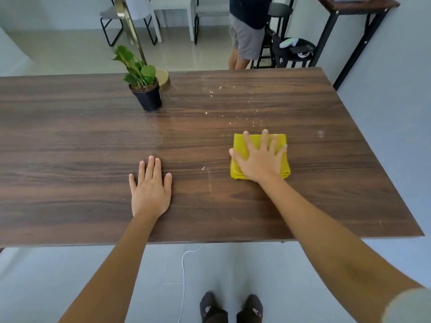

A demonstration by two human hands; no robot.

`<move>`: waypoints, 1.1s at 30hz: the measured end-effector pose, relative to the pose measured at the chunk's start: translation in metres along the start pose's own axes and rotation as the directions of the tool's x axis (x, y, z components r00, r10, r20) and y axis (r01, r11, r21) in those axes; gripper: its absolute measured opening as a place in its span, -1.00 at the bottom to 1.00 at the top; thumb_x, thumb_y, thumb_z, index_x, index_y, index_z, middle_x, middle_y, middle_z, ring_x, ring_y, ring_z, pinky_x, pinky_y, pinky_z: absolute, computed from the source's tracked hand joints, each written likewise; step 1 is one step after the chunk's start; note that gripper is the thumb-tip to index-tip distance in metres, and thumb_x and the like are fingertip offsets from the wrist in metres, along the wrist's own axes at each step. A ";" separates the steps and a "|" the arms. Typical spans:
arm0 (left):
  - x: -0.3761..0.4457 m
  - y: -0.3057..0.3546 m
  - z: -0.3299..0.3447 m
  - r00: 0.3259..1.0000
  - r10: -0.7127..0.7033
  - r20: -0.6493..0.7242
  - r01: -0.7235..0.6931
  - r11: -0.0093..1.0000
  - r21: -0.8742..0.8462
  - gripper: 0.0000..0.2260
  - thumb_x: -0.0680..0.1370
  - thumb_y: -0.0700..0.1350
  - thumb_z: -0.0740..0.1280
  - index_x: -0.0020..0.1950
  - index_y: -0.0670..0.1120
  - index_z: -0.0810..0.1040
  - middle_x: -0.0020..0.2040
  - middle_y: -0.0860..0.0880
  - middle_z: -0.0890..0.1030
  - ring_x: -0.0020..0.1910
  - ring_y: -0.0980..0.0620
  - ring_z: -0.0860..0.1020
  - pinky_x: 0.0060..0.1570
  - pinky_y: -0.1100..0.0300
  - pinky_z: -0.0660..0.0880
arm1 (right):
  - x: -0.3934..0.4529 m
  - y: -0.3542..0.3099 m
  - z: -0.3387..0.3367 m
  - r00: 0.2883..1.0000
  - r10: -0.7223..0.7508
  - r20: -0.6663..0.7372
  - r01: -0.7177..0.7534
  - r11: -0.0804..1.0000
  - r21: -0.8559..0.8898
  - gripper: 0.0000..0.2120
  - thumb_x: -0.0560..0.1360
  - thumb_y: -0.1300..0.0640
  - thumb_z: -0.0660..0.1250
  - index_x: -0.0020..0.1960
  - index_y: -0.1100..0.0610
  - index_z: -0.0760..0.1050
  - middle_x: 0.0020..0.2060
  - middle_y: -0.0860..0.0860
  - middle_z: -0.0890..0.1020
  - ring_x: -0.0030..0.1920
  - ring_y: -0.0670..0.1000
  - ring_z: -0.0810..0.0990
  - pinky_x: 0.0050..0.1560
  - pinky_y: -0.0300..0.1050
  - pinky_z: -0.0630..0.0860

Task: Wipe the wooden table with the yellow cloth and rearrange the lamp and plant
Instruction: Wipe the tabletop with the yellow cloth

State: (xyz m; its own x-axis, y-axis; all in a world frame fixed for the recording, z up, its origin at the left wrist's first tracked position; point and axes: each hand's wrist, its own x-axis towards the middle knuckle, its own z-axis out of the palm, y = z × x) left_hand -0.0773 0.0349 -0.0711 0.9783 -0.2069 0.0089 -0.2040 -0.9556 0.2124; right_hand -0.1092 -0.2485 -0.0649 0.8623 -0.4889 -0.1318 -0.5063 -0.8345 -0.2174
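A folded yellow cloth lies on the dark wooden table, right of centre. My right hand presses flat on the cloth with fingers spread. My left hand rests flat on the bare wood, fingers together, holding nothing. A green plant in a black pot stands at the far middle-left. Right behind it is the gold round base of the lamp; its gold stem rises out of the top of the frame. Water droplets speckle the wood beyond the cloth.
A person in grey shorts stands past the table's far edge. A black stool and a tall dark side table stand at the back right, chairs at the back left. A white cable runs along the floor by my feet.
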 end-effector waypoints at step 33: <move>0.002 -0.066 -0.016 0.998 0.061 0.012 -0.061 0.998 -0.015 -0.54 0.63 0.07 -0.07 0.54 0.10 0.01 0.57 0.06 0.00 0.55 -0.01 -0.11 0.47 -0.17 -0.15 | 0.027 0.020 -0.019 0.988 0.155 -0.028 -0.155 0.988 -0.023 -0.20 0.35 -0.58 -0.22 0.53 -0.31 -0.07 0.59 0.11 -0.04 0.55 0.26 -0.10 0.44 0.42 -0.11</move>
State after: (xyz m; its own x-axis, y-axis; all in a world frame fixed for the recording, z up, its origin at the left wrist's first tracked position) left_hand -0.0613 0.1010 -0.0691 0.9636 -0.2672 0.0103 -0.2625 -0.9380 0.2265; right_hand -0.0956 -0.2831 -0.0545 0.7735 -0.6189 -0.1369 -0.6338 -0.7540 -0.1724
